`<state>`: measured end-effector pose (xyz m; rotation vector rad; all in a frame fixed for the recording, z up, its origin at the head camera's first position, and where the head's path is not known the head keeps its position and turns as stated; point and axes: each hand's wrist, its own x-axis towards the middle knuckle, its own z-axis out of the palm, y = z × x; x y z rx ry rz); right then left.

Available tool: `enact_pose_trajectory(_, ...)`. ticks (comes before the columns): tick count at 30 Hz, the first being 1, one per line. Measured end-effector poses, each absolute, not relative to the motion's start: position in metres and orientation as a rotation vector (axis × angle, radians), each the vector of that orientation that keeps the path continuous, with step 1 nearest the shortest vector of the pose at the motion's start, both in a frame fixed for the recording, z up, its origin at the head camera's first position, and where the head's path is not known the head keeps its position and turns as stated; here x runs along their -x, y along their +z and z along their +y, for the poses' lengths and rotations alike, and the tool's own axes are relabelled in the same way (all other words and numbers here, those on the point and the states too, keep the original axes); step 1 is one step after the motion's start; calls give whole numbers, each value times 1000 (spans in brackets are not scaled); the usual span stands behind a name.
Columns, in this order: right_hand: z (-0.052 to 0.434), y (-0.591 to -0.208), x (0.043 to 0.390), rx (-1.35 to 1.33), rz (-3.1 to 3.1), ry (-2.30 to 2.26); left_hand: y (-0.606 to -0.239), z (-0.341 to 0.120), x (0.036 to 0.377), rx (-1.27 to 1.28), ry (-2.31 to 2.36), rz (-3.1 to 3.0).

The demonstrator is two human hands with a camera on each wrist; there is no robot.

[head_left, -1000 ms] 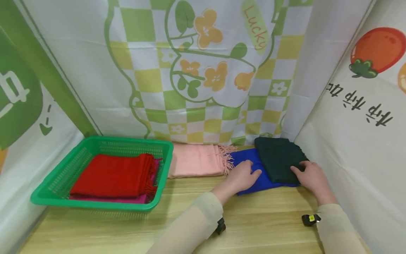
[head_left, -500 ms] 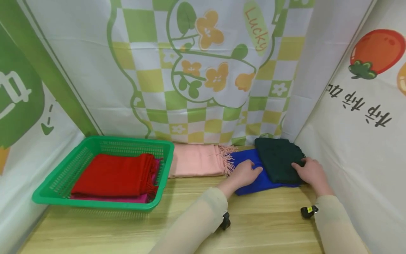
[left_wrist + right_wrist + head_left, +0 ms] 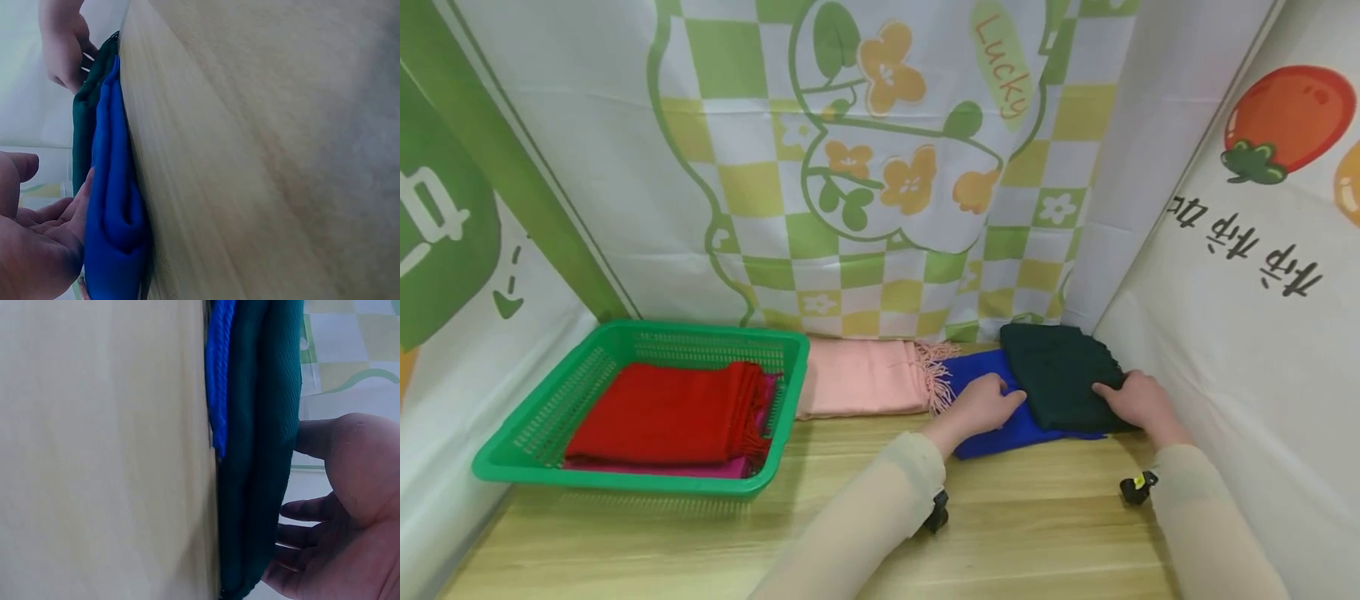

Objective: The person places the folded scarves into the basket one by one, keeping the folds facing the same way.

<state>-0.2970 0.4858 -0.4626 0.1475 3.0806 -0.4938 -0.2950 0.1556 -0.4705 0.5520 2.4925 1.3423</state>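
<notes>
A folded dark green scarf [image 3: 1060,375] lies partly over a folded blue scarf [image 3: 992,437] at the back right of the table. My left hand [image 3: 987,405] rests on the blue scarf near its left part; in the left wrist view its fingers lie against the cloth and the thumb stands away. At the green scarf's right edge, my right hand [image 3: 1144,407] touches the cloth, thumb on its upper face. The right wrist view has that hand's fingers [image 3: 309,509] extended along the green folds, with the fingertips partly hidden behind them.
A green plastic basket [image 3: 625,479] on the left holds a folded red scarf [image 3: 662,412] over a magenta one [image 3: 730,471]. Between basket and blue scarf lies a pink fringed scarf [image 3: 865,375]. Printed cloth walls [image 3: 880,275] close in the wooden table [image 3: 1022,533].
The green scarf's lower right corner now shows farther to the right, beside my right hand. My left hand has shifted slightly right over the blue scarf.
</notes>
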Motion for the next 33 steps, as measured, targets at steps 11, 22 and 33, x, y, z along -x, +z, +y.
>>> enact_pose_trajectory(11,504,-448,308,-130,2924,-411,-466,174,296,-567,1348,2472)
enact_pose_trajectory(22,498,-452,310,-146,2960,-296,-474,179,288,-431,1688,2108)
enact_pose_trajectory(33,503,-461,316,-200,2926,-482,-482,175,295,-405,1835,1851)
